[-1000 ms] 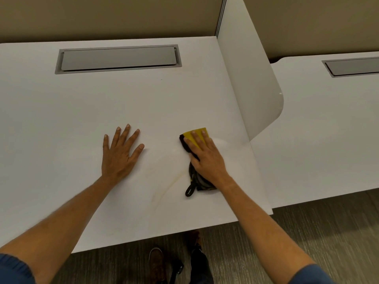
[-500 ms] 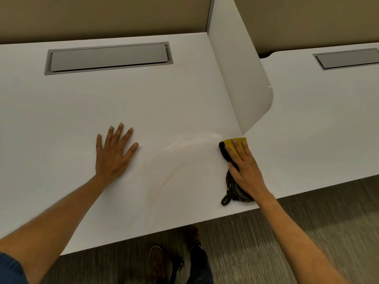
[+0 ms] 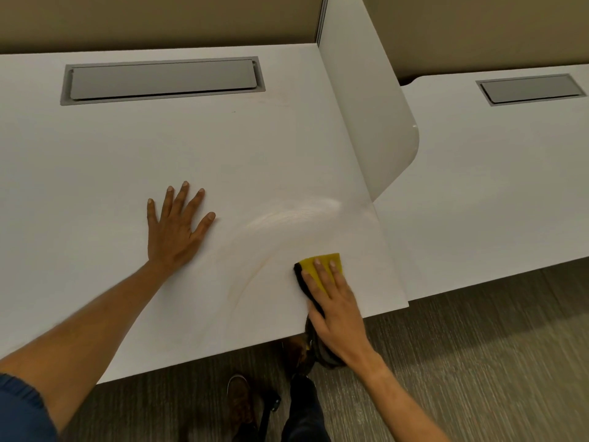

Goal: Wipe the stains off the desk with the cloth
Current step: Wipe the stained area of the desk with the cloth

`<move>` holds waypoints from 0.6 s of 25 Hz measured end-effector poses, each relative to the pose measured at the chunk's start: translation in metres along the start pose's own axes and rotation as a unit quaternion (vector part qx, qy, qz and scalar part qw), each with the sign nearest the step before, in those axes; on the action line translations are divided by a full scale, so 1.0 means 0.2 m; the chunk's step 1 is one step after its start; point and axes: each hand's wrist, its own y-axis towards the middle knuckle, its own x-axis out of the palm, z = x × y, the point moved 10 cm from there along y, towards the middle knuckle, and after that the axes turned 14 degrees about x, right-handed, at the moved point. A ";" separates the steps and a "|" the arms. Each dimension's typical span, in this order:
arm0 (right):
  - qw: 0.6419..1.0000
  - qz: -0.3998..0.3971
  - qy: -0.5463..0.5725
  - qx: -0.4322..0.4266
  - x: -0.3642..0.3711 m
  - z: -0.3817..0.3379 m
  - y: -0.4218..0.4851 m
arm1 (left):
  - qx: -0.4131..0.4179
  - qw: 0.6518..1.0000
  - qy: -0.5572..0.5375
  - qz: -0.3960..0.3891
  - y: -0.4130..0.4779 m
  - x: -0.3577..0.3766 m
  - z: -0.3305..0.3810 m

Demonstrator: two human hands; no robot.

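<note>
My right hand [image 3: 338, 309] presses flat on a yellow and black cloth [image 3: 322, 264] at the front right corner of the white desk [image 3: 159, 148]. The cloth's black tail hangs over the desk's front edge under my wrist. A faint brownish curved stain [image 3: 255, 275] arcs across the desk between my two hands, with a wet smear [image 3: 302, 212] above it. My left hand [image 3: 177, 224] lies palm down on the desk with fingers spread, to the left of the stain, holding nothing.
A white divider panel [image 3: 366, 106] stands along the desk's right side. A grey cable hatch [image 3: 162, 79] is set into the back of the desk. A second white desk [image 3: 494, 186] with its own hatch [image 3: 530, 88] lies to the right. My shoes [image 3: 239, 403] are on the carpet below.
My right hand has swept the cloth to the right toward the divider, then back toward me to the front edge. The left hand has stayed flat in place.
</note>
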 end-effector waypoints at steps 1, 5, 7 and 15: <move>1.000 -0.009 0.005 -0.021 0.05 -0.10 -0.04 | 0.000 1.000 0.000 -0.001 0.00 0.00 0.00; 0.991 -0.067 0.007 -0.115 0.30 -0.51 -0.21 | -0.002 1.000 -0.010 -0.008 0.00 0.01 -0.01; 0.982 -0.105 -0.006 -0.158 0.44 -0.70 -0.27 | 0.001 0.999 -0.033 -0.007 0.00 0.00 -0.01; 0.982 -0.114 -0.016 -0.152 0.64 -1.11 -0.05 | -0.045 0.982 -0.174 0.065 -0.02 -0.14 -0.16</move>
